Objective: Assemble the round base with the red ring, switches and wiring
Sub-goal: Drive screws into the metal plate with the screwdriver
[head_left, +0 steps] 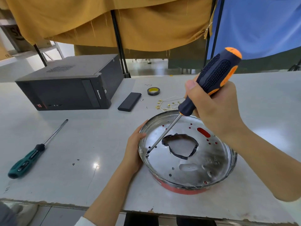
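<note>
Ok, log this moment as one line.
right hand: grips orange-black screwdriver, tip on screw at base's left edge | left hand: steadies round base rim | green screwdriver: idle on table

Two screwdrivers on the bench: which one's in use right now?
The orange-and-navy screwdriver, gripped in the right hand with its tip down near the round base's left rim. The green-handled screwdriver lies untouched on the table, far left.
</note>
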Available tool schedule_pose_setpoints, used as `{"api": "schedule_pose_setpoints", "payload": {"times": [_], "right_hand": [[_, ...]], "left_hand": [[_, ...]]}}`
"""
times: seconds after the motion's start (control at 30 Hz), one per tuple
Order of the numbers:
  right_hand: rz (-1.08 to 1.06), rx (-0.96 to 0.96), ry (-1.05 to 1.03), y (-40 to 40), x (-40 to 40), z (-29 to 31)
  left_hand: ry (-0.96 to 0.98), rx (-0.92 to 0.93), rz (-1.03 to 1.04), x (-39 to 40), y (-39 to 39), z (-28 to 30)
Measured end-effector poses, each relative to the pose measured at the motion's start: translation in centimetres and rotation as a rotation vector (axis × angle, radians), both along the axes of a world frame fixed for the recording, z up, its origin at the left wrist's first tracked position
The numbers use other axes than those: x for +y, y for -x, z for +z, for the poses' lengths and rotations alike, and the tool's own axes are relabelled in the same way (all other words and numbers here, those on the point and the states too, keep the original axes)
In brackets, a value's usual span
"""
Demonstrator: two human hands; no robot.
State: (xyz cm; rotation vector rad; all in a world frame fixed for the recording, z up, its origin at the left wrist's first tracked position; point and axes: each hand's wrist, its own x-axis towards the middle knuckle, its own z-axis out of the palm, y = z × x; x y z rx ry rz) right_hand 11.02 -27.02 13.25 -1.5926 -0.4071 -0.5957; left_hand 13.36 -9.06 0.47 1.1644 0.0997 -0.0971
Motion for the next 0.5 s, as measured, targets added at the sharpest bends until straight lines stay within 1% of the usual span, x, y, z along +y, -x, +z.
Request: {"api": "schedule_pose_setpoints", "payload": {"times": [0.17,0.5], "right_hand": [[-0.036,-0.046,0.058,0.19,0.50,-0.11],[-0.057,-0.039,0.092,0.13,0.63,-0.72]], "left_hand": [[-0.019,0.007,-0.030,0.00,0.19,0.32],[-0.040,-0.003,-0.036,-0.10,0.35,0.65]]}}
